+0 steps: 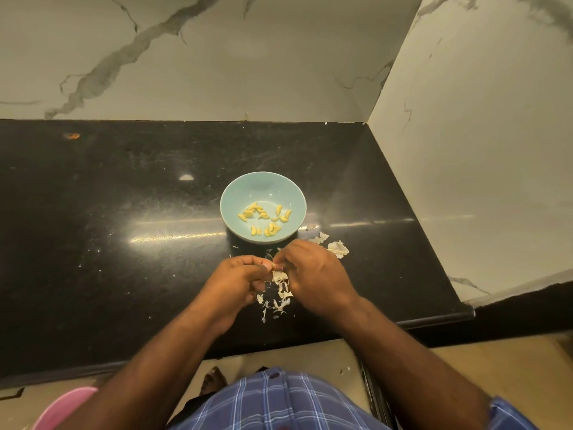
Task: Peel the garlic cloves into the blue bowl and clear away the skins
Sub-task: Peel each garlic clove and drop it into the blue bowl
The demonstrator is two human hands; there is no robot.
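Note:
The blue bowl (235, 193) stands on the black counter and holds several peeled yellow garlic cloves (263, 217). Just in front of it my left hand (237, 282) and my right hand (313, 274) meet, fingertips together, pinching a small garlic clove (273, 266) between them; most of the clove is hidden by my fingers. White papery skins (280, 290) lie on the counter under and between my hands. A larger piece of skin (339, 248) lies to the right of the bowl.
The black counter (124, 228) ends in a marble wall behind and a marble side wall on the right. Its front edge runs just below my forearms. Small skin flecks are scattered around. A pink object (63, 405) shows at the lower left.

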